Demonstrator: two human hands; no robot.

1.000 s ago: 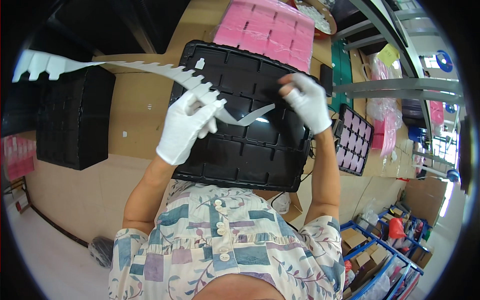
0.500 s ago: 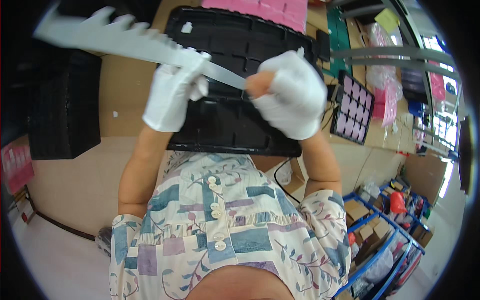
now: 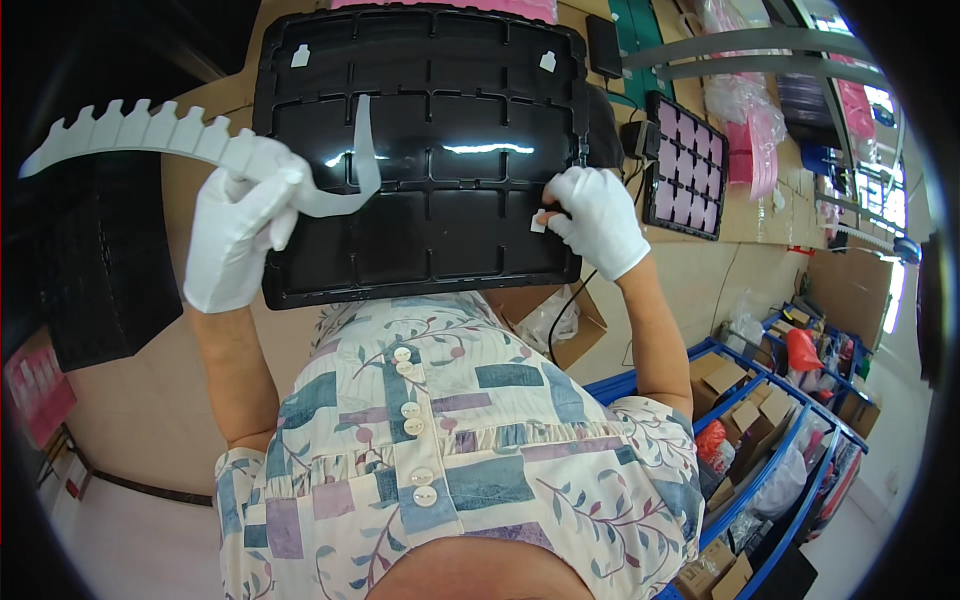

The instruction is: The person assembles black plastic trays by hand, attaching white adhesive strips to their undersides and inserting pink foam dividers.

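Observation:
A large black plastic tray [image 3: 430,250] with rows of shallow compartments lies on the bench in front of me. My left hand [image 3: 235,230], in a white glove, grips a long white notched backing strip [image 3: 150,135] that runs out to the left and curls over the tray. My right hand [image 3: 597,215], also gloved, pinches a small white label [image 3: 539,221] against a compartment near the tray's right edge. Two small white labels [image 3: 300,56] sit in the tray's far corners.
A stack of black trays [image 3: 90,270] stands at the left. A smaller black tray with pink squares [image 3: 685,165] lies to the right, beside a metal rack [image 3: 760,45]. Blue shelving with cardboard boxes [image 3: 760,400] is at the lower right.
My right hand has moved away from the strip and down onto the tray's right side with a small label. The left hand keeps the strip, now held lower and further left.

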